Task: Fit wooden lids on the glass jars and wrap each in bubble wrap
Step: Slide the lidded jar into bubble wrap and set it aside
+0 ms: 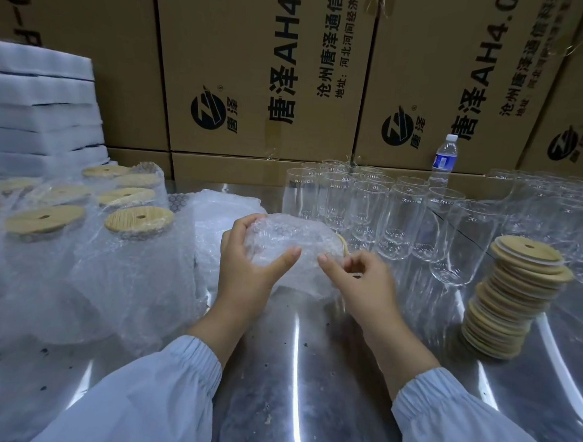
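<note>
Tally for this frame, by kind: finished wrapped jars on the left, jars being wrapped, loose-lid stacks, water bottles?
Wrapped jars with lids, left: 8 (one cut by the frame edge)
Jar being wrapped: 1
Stack of loose lids: 1
Water bottle: 1
Total: 11

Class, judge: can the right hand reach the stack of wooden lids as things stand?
Probably yes: only bare table lies between the right hand and the stack of wooden lids, though it is busy on the wrapped jar.

A bubble-wrapped jar (290,251) is tipped sideways, its wooden lid (343,248) facing right.
</note>
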